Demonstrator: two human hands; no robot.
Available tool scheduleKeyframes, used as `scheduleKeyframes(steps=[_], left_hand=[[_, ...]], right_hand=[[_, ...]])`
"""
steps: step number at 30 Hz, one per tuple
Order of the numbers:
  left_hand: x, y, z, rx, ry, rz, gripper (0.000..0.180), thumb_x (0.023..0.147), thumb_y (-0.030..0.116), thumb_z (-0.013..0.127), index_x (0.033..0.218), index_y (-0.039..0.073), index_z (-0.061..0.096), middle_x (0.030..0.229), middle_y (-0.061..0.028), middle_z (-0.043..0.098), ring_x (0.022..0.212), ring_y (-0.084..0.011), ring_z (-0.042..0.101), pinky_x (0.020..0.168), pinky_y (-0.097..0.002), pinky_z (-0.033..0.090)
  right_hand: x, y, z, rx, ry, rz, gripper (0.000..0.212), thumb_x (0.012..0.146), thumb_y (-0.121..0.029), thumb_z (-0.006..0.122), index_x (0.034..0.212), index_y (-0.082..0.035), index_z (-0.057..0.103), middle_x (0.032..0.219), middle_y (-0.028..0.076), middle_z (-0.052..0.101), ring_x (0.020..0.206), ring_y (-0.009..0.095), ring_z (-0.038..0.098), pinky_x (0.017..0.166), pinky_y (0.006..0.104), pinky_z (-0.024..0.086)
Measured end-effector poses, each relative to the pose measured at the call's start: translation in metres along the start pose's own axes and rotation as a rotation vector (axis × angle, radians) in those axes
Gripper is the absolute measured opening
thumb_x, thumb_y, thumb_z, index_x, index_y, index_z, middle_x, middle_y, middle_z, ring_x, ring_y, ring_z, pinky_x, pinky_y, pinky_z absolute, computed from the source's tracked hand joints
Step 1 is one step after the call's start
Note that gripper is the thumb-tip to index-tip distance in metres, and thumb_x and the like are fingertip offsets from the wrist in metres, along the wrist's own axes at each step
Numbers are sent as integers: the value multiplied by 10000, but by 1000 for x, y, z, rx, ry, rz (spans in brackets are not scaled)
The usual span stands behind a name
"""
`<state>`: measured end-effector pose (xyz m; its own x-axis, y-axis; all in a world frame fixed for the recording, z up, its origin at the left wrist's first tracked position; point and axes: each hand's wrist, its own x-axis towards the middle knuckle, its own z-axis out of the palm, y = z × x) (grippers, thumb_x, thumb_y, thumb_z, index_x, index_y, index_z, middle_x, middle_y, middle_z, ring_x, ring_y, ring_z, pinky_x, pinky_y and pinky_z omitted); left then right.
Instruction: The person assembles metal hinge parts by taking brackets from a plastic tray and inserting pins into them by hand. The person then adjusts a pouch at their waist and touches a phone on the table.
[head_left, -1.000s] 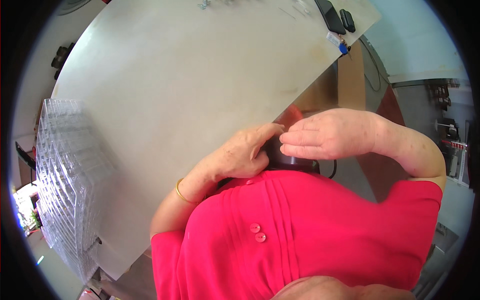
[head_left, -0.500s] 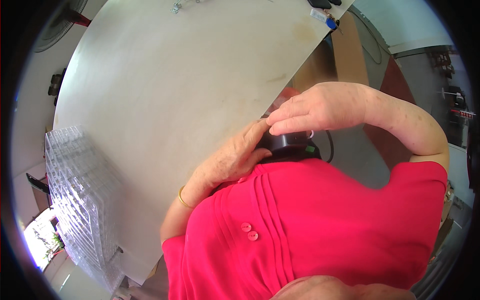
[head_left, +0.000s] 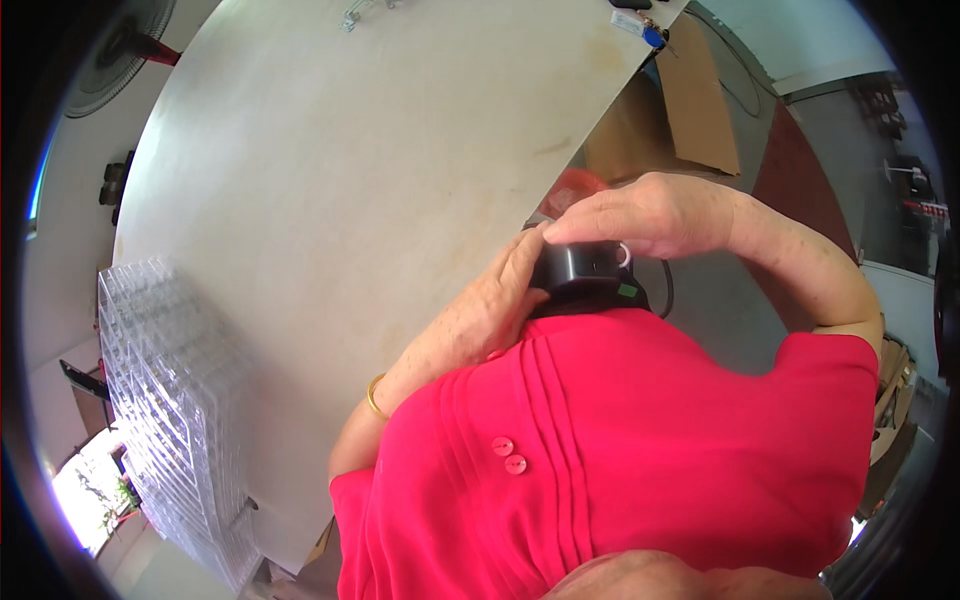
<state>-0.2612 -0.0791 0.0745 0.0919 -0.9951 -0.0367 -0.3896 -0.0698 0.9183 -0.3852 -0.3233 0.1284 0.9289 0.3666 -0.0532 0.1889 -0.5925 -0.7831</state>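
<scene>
A black box-shaped device [head_left: 580, 268] with a small green patch and a cable is close against my waist, beside the table's edge. My left hand [head_left: 500, 300] grips its left side, fingers on the far side and thumb nearer my body. Over the top of the device lies my right hand [head_left: 645, 215], its fingers stretched out together and pointing left; its thumb is hidden. The fingertips of both hands meet at the device's upper left corner. Part of the device is covered by my hands and red shirt.
A large pale table [head_left: 380, 150] spreads ahead and left. Stacked clear plastic racks [head_left: 180, 410] stand at its left edge. Small metal pieces [head_left: 352, 15] lie far off; keys with a blue tag [head_left: 653, 37] sit at the far corner. A cardboard box [head_left: 700, 110] and red bag [head_left: 575, 187] are beyond the edge.
My right hand has shifted slightly right and down, and more of the black device's top shows. The left hand keeps its place on the side. The whole view has moved a little.
</scene>
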Motion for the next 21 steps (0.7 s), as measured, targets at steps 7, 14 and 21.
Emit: scheduleKeyframes(steps=[7,14,21], left_hand=[[4,-15,3,-106,-9,81,588,934,-22,567,1465,-26,317,1378,-274,474,1245,-452,510,1009,-463,467],[-2,-28,5,-181,-2,107,538,953,9,554,1443,-35,336,1285,-288,536,1161,-464,539,940,-474,465],[0,-23,1,-280,-36,-49,509,1003,57,524,1470,-47,349,1338,-283,547,1231,-417,545,1015,-446,448]], right_hand=[[-2,-14,6,49,39,176,611,787,101,673,1327,-182,635,1155,47,718,937,230,704,768,317,597],[7,-20,7,35,7,244,652,760,103,686,1337,-196,628,1151,43,720,927,246,697,774,336,571],[16,-17,-2,124,-75,355,727,733,156,635,1361,-211,617,1148,30,725,860,248,692,714,338,548]])
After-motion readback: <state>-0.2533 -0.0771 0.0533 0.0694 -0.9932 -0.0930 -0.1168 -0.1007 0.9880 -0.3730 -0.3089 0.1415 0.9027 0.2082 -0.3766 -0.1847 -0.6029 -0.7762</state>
